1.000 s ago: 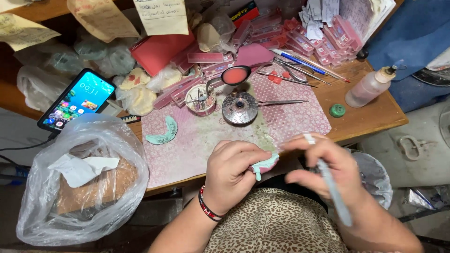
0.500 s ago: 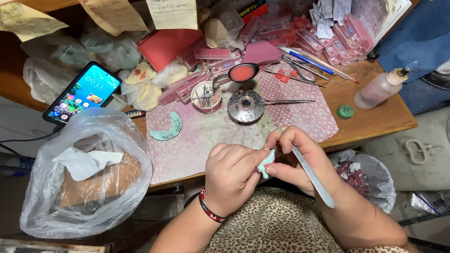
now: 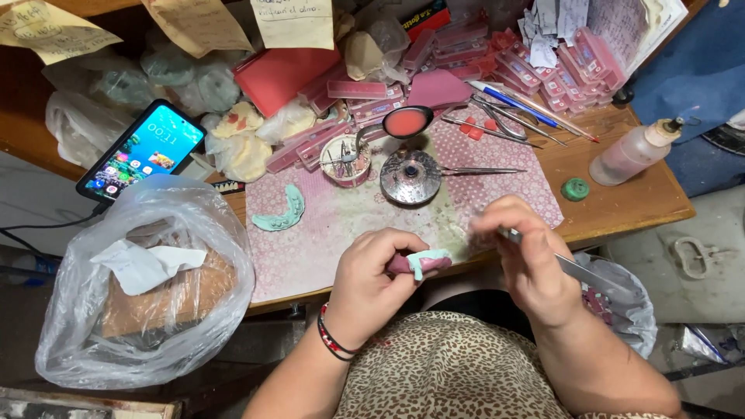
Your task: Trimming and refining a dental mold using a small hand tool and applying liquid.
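My left hand (image 3: 372, 283) has its grip closed around a small dental piece (image 3: 421, 262), pink wax with a pale green part on top, pinched between thumb and fingers just off the near edge of the table (image 3: 621, 209) and above my lap. My right hand (image 3: 528, 260) is curled shut on a slim metal instrument (image 3: 578, 270); its handle runs back past my wrist, and its tip, blurred, sits beside the fingers, just right of the piece. The two hands are near each other but not touching.

There is little free room ahead. A pink patterned mat (image 3: 349, 221) covers the table's near middle, and on it lie a green arch-shaped impression (image 3: 281, 213) to the left, a small round dish of tools (image 3: 344, 159), and a round metal burner (image 3: 410, 177) with tweezers (image 3: 481, 170) pointing right. A spoon of pink wax (image 3: 407, 122) stands behind them. The bare wood at the right end holds a green cap (image 3: 575, 188) and a squeeze bottle (image 3: 632, 154).

Left of my hands, a clear plastic bag (image 3: 140, 287) bulges below the table edge, with a lit phone (image 3: 142, 149) above it. Pink rectangular boxes (image 3: 559, 70) crowd the far side, a red flat package (image 3: 283, 77) leans there, and yellowish handwritten paper notes (image 3: 293, 22) hang along the top.
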